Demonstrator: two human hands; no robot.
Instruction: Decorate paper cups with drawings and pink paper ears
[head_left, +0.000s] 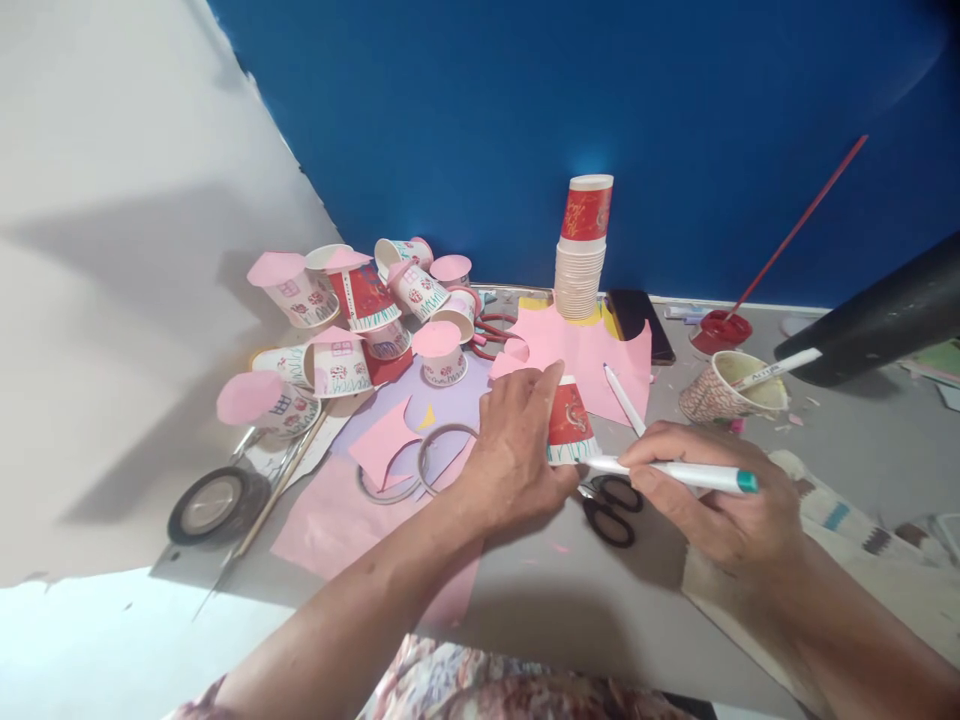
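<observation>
My left hand (517, 450) is wrapped around a red paper cup (570, 418) with a white rim, turned upside down. Green strokes run along the cup's lower edge. A white marker (682, 473) with a green end sits in the closed fingers of my right hand (724, 500), its tip touching or very close to the cup near the rim. Just below the cup lie black-handled scissors (611, 510), their blades partly hidden. A second white marker (624, 397) rests on pink paper (585, 355) behind the cup.
Several decorated paper cups (341, 362) with pink paper tops crowd the left. A tall cup stack (581, 270) stands by the blue wall, beside a dark phone (641, 325). Tape rolls (180, 515) lie left; a patterned cup (705, 395) and red pot (720, 332) stand right.
</observation>
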